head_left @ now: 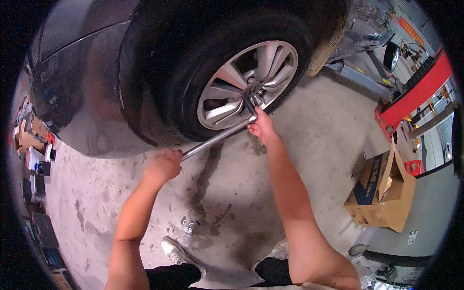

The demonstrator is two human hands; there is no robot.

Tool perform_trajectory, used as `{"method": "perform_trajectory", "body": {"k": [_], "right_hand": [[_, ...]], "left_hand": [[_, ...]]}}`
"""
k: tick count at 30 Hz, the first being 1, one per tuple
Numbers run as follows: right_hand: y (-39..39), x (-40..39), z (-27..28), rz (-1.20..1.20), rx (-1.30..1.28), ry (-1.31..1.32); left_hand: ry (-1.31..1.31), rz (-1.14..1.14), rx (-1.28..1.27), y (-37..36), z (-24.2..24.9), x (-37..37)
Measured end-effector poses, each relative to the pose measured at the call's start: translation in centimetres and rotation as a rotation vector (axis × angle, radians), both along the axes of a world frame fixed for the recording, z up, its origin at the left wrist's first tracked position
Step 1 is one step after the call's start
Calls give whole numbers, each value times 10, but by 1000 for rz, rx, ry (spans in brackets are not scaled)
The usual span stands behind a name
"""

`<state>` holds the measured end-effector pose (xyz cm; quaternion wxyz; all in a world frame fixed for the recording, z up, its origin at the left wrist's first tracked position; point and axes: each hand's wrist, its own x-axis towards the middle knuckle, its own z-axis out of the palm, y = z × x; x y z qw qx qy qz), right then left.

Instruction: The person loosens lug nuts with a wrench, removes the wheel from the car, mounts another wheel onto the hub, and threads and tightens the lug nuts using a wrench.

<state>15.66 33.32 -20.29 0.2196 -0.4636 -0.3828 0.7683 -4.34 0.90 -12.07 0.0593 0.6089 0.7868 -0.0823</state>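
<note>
A long metal breaker bar with a dark socket at its head reaches to a lug nut near the hub of the car wheel. My left hand is wrapped round the bar's near end. At the other end, my right hand grips the head of the bar, close to the socket. The silver spoked rim sits inside a black tire, under the dark car body. My fingers hide part of the bar's head.
An opened cardboard box stands on the floor at right, near a red lift post. A lift arm extends behind the wheel. Crumpled clear plastic lies by my shoe. Boxes and cases line the left side.
</note>
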Motion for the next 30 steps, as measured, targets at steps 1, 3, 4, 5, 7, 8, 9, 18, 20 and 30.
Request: {"method": "perform_trajectory", "body": {"k": [1, 3, 4, 5, 7, 8, 9, 18, 20, 30], "right_hand": [[-4, 0, 0, -34, 73, -14], [-8, -1, -1, -67, 151, -24], [-8, -2, -3, -47, 213, -60], [-7, -4, -4, -27, 275, -99], [-6, -2, -1, -18, 281, -120], [-8, 0, 3, -30, 259, -101], [-9, 1, 7, -44, 236, -77], [7, 8, -1, -8, -274, 296], [8, 6, -6, -38, -216, 231], [-8, 2, 2, 51, 319, -116]], "left_hand": [[-91, -46, -72, 7, -49, -22], [-175, 97, -156, 25, -92, -22], [-172, 96, -151, 29, -111, -26], [-235, 133, -130, 33, -130, -29], [-324, 184, -108, 36, -135, -22], [-261, 157, -168, 35, -125, -23], [-192, 128, -229, 31, -105, -21], [242, -86, 568, 23, 197, 59], [166, 22, 421, 21, 194, 63], [-160, 45, -128, 33, -110, -40]]}}
